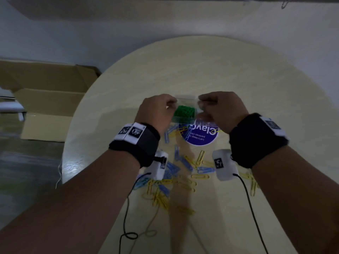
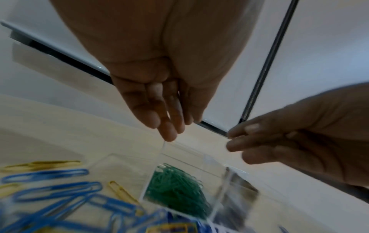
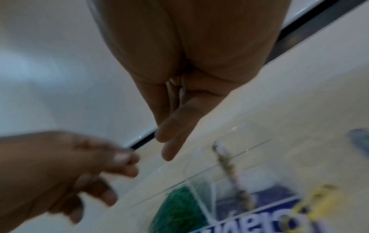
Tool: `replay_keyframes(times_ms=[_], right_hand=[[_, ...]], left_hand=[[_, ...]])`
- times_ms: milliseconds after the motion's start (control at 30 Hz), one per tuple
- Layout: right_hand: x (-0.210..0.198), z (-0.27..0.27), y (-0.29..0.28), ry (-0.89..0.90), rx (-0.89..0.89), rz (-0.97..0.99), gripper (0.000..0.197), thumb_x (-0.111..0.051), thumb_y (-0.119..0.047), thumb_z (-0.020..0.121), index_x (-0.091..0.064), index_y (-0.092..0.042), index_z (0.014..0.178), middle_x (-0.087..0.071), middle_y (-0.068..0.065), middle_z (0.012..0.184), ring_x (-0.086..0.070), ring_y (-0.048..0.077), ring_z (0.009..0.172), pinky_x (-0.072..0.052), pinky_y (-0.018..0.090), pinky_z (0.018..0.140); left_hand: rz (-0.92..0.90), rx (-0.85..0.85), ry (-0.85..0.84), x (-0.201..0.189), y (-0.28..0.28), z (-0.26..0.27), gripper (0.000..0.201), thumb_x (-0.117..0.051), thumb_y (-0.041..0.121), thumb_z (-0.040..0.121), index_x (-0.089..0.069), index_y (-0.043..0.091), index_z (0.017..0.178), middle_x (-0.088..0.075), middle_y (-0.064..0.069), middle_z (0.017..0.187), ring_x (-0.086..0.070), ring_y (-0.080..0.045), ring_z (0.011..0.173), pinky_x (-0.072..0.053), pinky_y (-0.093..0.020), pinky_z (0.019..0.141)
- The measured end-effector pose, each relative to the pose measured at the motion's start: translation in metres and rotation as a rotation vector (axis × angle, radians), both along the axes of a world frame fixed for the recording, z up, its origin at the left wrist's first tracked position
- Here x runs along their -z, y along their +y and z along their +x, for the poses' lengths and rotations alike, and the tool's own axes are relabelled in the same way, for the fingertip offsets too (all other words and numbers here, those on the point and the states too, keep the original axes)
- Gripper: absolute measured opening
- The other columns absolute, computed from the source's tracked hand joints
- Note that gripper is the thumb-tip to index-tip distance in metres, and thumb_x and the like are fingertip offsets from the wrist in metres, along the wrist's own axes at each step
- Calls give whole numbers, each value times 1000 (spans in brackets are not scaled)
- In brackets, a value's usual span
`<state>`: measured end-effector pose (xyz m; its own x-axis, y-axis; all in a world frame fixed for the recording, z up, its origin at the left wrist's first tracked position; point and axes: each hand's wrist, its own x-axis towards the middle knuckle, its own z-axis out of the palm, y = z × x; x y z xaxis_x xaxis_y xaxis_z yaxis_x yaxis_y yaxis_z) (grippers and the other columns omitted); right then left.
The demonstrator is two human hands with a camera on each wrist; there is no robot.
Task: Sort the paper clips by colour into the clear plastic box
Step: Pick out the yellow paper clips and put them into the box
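The clear plastic box (image 1: 185, 97) stands mid-table on the round table. Green paper clips (image 1: 184, 111) fill its left compartment. My left hand (image 1: 169, 105) curls over the box's far left corner. In the left wrist view its fingertips (image 2: 169, 135) meet the top corner of a clear wall (image 2: 155, 170). My right hand (image 1: 203, 104) curls over the far right corner, thumb and forefinger (image 2: 235, 134) pinched at the clear edge. Loose blue clips (image 1: 205, 169) and yellow clips (image 1: 200, 157) lie scattered nearer me. The right wrist view is blurred; the green clips (image 3: 179, 211) show there.
A round purple sticker (image 1: 200, 139) lies on the table right in front of the box. An open cardboard carton (image 1: 47, 99) sits on the floor to the left. Black cables (image 1: 126, 217) trail from my wrist cameras across the near table.
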<state>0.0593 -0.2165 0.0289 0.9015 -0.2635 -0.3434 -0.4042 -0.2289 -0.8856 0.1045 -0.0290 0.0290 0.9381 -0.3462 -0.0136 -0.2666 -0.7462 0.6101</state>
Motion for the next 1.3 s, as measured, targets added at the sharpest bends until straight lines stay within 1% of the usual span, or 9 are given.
replay_keyframes(times_ms=[233,367,433,567,667,800,900,1100,1300], right_hand=[[41,-166,-53,59,-104,-816,39,-55,-39,83,-66,-16,112,-67,14,112,-62,35,104,-47,40,91],[70,-218,-21,363,-448,-858,86,-26,-74,75,-21,-31,149,-11,15,158,-7,42,144,-15,51,117],[68,-221,-1,358,-537,-863,86,-25,-79,73,0,-45,148,18,4,158,16,35,144,-2,50,117],[56,-212,15,258,-574,-811,84,-32,-80,73,2,-52,144,34,-8,150,30,27,140,3,52,115],[49,-216,4,253,-513,-849,85,-21,-81,74,10,-48,145,27,-12,154,27,23,142,1,53,114],[48,-224,0,111,-593,-839,80,-24,-71,83,-12,-31,151,-3,-13,159,11,17,147,-11,49,118],[57,-213,27,44,-755,-823,78,-24,-68,85,-10,-31,151,-7,-9,159,9,19,147,-14,46,118],[62,-191,75,77,-932,-868,83,-32,-88,67,-18,-54,141,-1,-1,161,6,38,145,-16,64,110],[45,-188,51,232,-839,-861,90,-28,-96,55,-21,-60,137,11,-6,158,18,32,144,-3,55,116]], left_hand=[[219,415,15,37,60,-123,35,-46,29,84,-67,28,112,-62,2,119,-56,-22,109,-48,-36,91],[387,414,65,64,82,-176,56,-44,45,84,-45,28,138,-34,-4,150,-30,-24,140,-36,-39,110],[443,445,61,72,80,-189,65,-42,54,86,-36,27,145,-20,-6,158,-14,-26,147,-30,-43,114],[389,500,32,75,71,-192,67,-43,62,86,-34,34,146,-7,-1,162,2,-24,149,-23,-45,116],[240,400,34,66,78,-183,55,-45,49,91,-39,35,144,-11,4,161,-2,-21,149,-15,-34,118],[207,58,-53,52,119,-180,33,-49,30,86,-66,26,115,-59,2,121,-53,-28,113,-38,-34,100],[328,86,-38,54,139,-193,33,-53,28,78,-66,29,109,-58,4,114,-54,-25,101,-46,-39,89],[338,280,46,60,140,-220,39,-62,31,78,-60,34,117,-49,5,138,-43,-20,130,-41,-38,104],[227,21,-88,59,162,-195,29,-58,23,82,-70,33,106,-61,9,119,-55,-19,106,-45,-34,93]])
